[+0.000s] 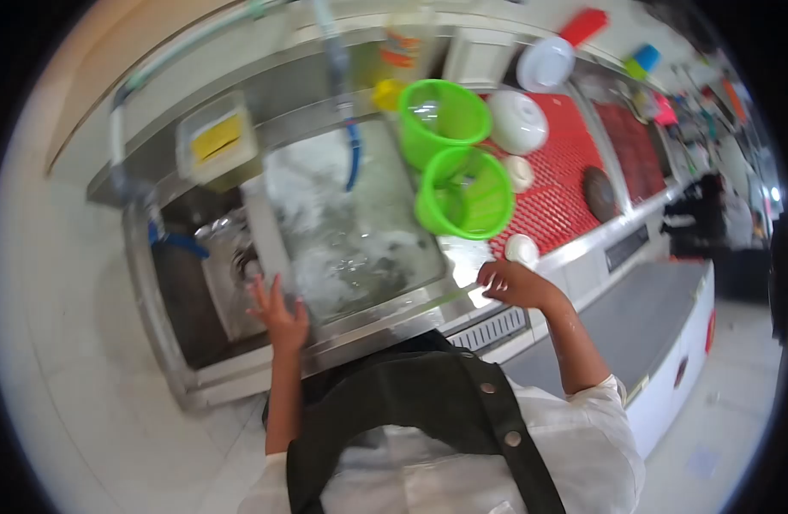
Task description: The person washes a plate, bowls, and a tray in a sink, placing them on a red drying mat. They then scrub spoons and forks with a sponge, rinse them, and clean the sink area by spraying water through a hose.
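Note:
My left hand [278, 319] is over the left edge of the steel sink, its fingers spread and nothing in them. Below its fingertips, the narrow left basin [182, 300] holds a shiny metallic item [227, 236] that is too blurred to name. My right hand [516, 284] hovers by the front edge of the counter with fingers loosely bent and apart, and I see nothing held. Close to its fingertips sits a small white bowl [522, 249]. Foamy water [343, 231] fills the large basin between my hands.
Two green buckets [464, 193] stand at the basin's right rim. Beyond them a red mat [552, 176] carries white dishes [518, 122] and a dark round object [598, 194]. A blue-tipped hose [353, 154] hangs over the water. A plastic tub [218, 146] with a yellow item stands behind the divider.

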The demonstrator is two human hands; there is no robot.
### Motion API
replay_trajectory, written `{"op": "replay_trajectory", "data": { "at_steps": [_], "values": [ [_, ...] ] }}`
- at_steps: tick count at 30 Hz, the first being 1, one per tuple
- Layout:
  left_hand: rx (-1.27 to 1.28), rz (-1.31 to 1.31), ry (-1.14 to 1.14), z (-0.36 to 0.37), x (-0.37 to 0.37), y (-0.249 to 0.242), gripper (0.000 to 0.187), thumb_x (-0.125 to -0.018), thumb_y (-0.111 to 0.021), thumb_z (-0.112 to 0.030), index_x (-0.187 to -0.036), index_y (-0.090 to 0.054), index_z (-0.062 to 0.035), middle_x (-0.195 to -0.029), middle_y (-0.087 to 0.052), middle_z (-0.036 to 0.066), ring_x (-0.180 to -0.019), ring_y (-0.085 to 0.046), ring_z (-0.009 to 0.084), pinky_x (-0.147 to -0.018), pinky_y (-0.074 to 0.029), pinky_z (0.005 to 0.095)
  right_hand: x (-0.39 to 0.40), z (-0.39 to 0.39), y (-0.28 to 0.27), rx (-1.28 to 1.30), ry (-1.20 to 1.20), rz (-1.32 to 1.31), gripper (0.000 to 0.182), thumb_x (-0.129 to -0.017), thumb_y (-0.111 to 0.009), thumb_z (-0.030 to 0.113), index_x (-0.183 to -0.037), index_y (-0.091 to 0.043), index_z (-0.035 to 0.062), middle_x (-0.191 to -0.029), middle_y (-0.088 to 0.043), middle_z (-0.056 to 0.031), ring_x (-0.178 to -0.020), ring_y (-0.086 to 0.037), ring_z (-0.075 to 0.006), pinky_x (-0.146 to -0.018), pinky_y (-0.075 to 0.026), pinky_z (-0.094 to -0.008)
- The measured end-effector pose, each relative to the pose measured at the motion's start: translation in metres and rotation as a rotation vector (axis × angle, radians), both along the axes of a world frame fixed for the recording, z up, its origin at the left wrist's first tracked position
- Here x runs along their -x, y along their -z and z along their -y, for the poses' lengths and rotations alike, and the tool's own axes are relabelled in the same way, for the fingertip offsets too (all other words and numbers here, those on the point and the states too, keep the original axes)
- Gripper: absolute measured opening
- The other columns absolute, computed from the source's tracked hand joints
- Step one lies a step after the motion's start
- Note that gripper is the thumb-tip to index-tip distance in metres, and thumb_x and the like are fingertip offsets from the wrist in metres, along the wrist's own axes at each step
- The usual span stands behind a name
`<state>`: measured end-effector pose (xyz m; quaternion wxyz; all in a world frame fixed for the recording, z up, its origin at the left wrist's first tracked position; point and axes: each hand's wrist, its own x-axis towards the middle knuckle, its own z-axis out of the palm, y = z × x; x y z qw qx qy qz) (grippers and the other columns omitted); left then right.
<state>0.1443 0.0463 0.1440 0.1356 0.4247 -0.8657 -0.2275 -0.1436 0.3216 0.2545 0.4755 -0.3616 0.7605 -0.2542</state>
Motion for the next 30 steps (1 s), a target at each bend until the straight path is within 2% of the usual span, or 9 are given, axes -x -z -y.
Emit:
{"op": "replay_trajectory", "data": {
  "at_steps": [2,3,4,6,8,13,16,19,30],
  "values": [
    [-0.043,-0.018,-0.008,0.001,-0.011,0.002,0.056,-0.071,-0.054,-0.016,-0.124,-0.036,-0.0118,-0.137,-0.014,0.017,-0.127,-0.006,0.0388,-0.092,-0.004,0.0644,-0.034,0.053,0.012,0.124,-0.161,0.163,0.015,-0.071,-0.061,0.007,-0.084,-0.054,0.0031,-0.073,-0.056,-0.0035,-0.065,-0.054,-0.0118,-0.059,-0.044,-0.025],
    [-0.041,-0.015,-0.04,0.002,-0.02,0.002,0.056,-0.071,-0.054,-0.016,-0.124,-0.036,-0.0118,-0.137,-0.014,0.017,-0.127,-0.006,0.0388,-0.092,-0.004,0.0644,-0.05,0.08,0.034,0.179,-0.216,0.144,0.018,-0.069,-0.062,0.01,-0.084,-0.054,0.0044,-0.072,-0.055,-0.0035,-0.068,-0.053,-0.0133,-0.062,-0.044,-0.0254],
    [-0.055,-0.012,-0.051,0.002,-0.026,0.002,0.057,-0.071,-0.055,-0.017,-0.124,-0.036,-0.0114,-0.137,-0.014,0.017,-0.127,-0.005,0.0393,-0.092,-0.004,0.0644,-0.059,0.104,0.065,0.27,-0.292,0.076,0.02,-0.067,-0.063,0.012,-0.084,-0.054,0.0047,-0.073,-0.056,-0.0075,-0.071,-0.055,-0.02,-0.066,-0.044,-0.031],
    [-0.072,-0.02,-0.064,0.003,-0.04,0.001,0.056,-0.072,-0.054,-0.017,-0.124,-0.035,-0.0105,-0.137,-0.012,0.018,-0.126,-0.005,0.0407,-0.092,-0.004,0.0646,-0.07,0.153,0.135,0.353,-0.241,-0.15,0.021,-0.065,-0.063,0.012,-0.082,-0.054,0.0041,-0.075,-0.056,-0.0123,-0.073,-0.055,-0.028,-0.07,-0.044,-0.0369],
    [-0.085,0.019,-0.11,-0.001,-0.059,-0.005,0.056,-0.072,-0.054,-0.017,-0.124,-0.035,-0.0106,-0.137,-0.012,0.018,-0.126,-0.005,0.0407,-0.092,-0.004,0.0647,-0.068,0.191,0.186,0.423,-0.26,-0.589,0.029,-0.062,-0.064,0.01,-0.089,-0.055,0.005,-0.078,-0.056,-0.0119,-0.073,-0.055,-0.0265,-0.068,-0.045,-0.0351],
    [-0.134,0.144,-0.27,-0.012,-0.122,-0.005,0.056,-0.073,-0.053,-0.016,-0.125,-0.034,-0.0107,-0.137,-0.012,0.019,-0.126,-0.004,0.0407,-0.092,-0.004,0.0647,-0.04,0.253,0.309,-0.222,-0.562,-0.577,0.027,-0.063,-0.064,0.01,-0.088,-0.055,0.0053,-0.077,-0.056,-0.0116,-0.072,-0.054,-0.026,-0.066,-0.044,-0.0352],
    [-0.145,0.17,-0.427,-0.022,-0.16,0.006,0.052,-0.075,-0.053,-0.017,-0.124,-0.035,-0.0108,-0.137,-0.013,0.018,-0.126,-0.006,0.0407,-0.092,-0.005,0.0637,-0.046,0.245,0.328,-0.362,-0.619,-0.636,0.026,-0.064,-0.063,0.01,-0.088,-0.055,0.0054,-0.077,-0.056,-0.0114,-0.071,-0.054,-0.0258,-0.066,-0.044,-0.0353],
    [-0.188,0.127,-0.488,-0.025,-0.174,0.008,0.05,-0.075,-0.052,-0.017,-0.123,-0.037,-0.0107,-0.137,-0.015,0.017,-0.126,-0.006,0.0403,-0.092,-0.004,0.0633,-0.057,0.238,0.328,-0.351,-0.659,-0.63,0.025,-0.064,-0.063,0.011,-0.087,-0.055,0.0056,-0.076,-0.056,-0.0112,-0.071,-0.054,-0.0255,-0.065,-0.044,-0.0354],
    [-0.162,0.032,-0.451,-0.008,-0.139,0.004,0.048,-0.073,-0.051,-0.011,-0.12,-0.041,-0.0107,-0.136,-0.017,0.017,-0.127,-0.008,0.0394,-0.093,-0.001,0.0628,-0.074,0.237,0.304,-0.253,-0.682,-0.259,0.021,-0.066,-0.062,0.012,-0.085,-0.055,0.0063,-0.075,-0.055,-0.0104,-0.068,-0.053,-0.0244,-0.062,-0.044,-0.0358]
  ]
}}
